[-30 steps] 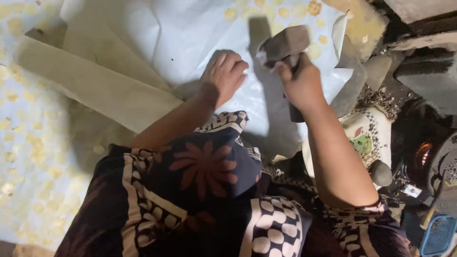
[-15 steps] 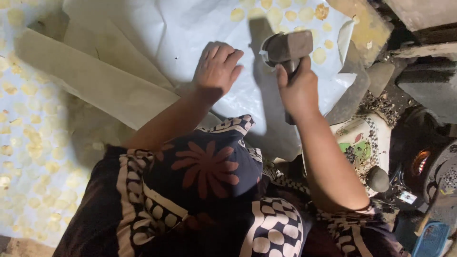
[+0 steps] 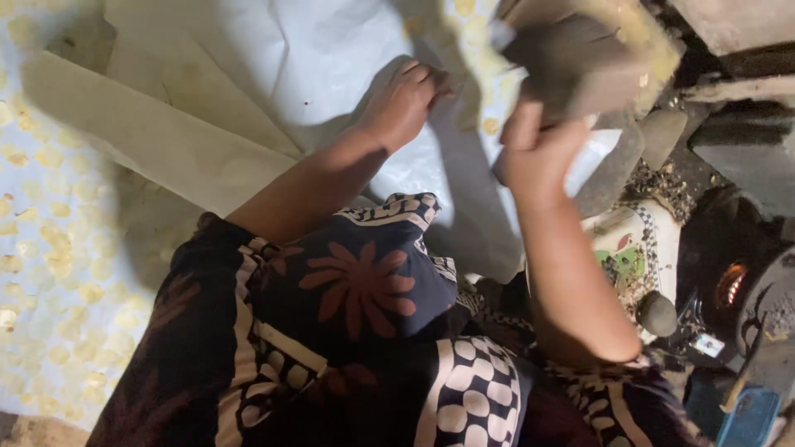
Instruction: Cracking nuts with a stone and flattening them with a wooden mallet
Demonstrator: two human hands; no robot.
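Note:
My right hand [image 3: 538, 149] grips the handle of a heavy grey-brown mallet [image 3: 571, 62], raised high and blurred, near the camera. My left hand [image 3: 406, 99] rests with curled fingers on the white plastic sheet [image 3: 331, 58], pressing something small I cannot make out. Flattened pale yellow discs [image 3: 489, 124] lie on the sheet just beyond both hands, partly hidden by the mallet head.
Several flattened yellow discs [image 3: 58, 248] are spread over the sheet at left. Beige boards [image 3: 166, 149] lie across the sheet. At right stand a patterned white container [image 3: 633, 248], dark stone blocks [image 3: 745, 149] and a blue basket [image 3: 758, 418]. My patterned dark clothing [image 3: 356, 331] fills the foreground.
The mallet has swung up toward the camera and to the right. My left hand has shifted slightly up and right, fingers curling more.

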